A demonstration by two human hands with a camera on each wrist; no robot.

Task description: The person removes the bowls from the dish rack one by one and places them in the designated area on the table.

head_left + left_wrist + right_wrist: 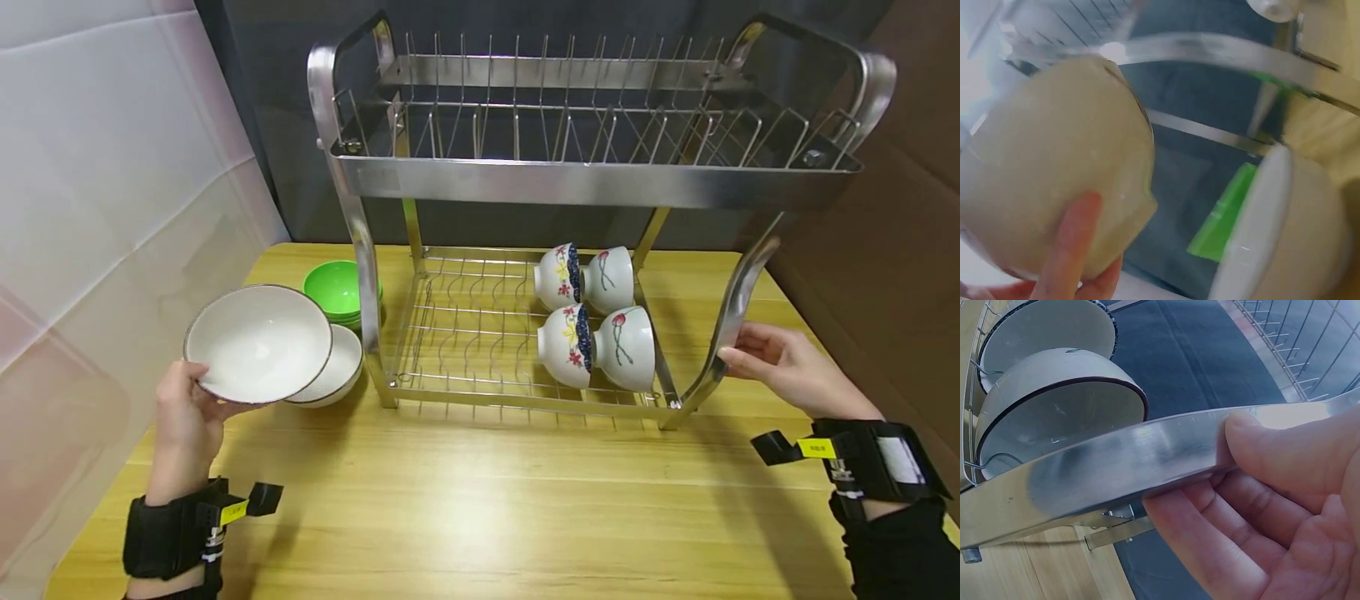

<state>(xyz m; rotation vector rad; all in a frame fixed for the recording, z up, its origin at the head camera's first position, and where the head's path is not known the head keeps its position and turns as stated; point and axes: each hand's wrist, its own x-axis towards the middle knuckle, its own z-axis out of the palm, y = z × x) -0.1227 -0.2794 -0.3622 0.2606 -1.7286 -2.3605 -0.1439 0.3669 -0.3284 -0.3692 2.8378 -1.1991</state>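
In the head view my left hand (187,400) holds a white bowl (258,343) with a dark rim, thumb over its edge and fingers beneath. The left wrist view shows its underside, with fingers (1072,237) against it. Behind and below it, another white bowl (330,371) sits on the table beside a stack of green bowls (333,287). At the far side my right hand (783,367) grips the right front leg (738,300) of a metal dish rack, pinching it between thumb and fingers, as the right wrist view shows.
The rack's lower tier holds flowered bowls on their sides, including a blue-rimmed bowl (564,346) and a rosebud bowl (624,348), toward the right. The upper tier (585,179) has upright wire dividers. A pale sheet (135,167) hangs at the left, a brown panel (885,192) at the right.
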